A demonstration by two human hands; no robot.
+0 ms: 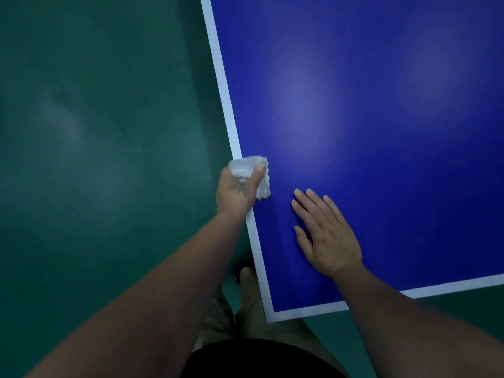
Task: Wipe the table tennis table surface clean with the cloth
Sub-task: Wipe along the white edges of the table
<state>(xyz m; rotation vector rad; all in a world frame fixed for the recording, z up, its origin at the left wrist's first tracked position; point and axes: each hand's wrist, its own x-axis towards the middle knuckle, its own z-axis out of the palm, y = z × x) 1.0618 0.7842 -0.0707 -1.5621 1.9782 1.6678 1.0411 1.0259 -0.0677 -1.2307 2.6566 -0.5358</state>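
The blue table tennis table (368, 118) fills the right of the view, with a white line along its left and near edges. A bunched white cloth (252, 170) lies on the left edge line. My left hand (240, 190) grips the cloth there, fingers curled over it. My right hand (324, 233) rests flat on the blue surface near the corner, fingers straight and slightly spread, a short way right of the cloth.
Green floor (95, 159) spreads to the left of the table and under its near corner (270, 319). My legs and feet (245, 296) stand beside that corner, close to the left edge.
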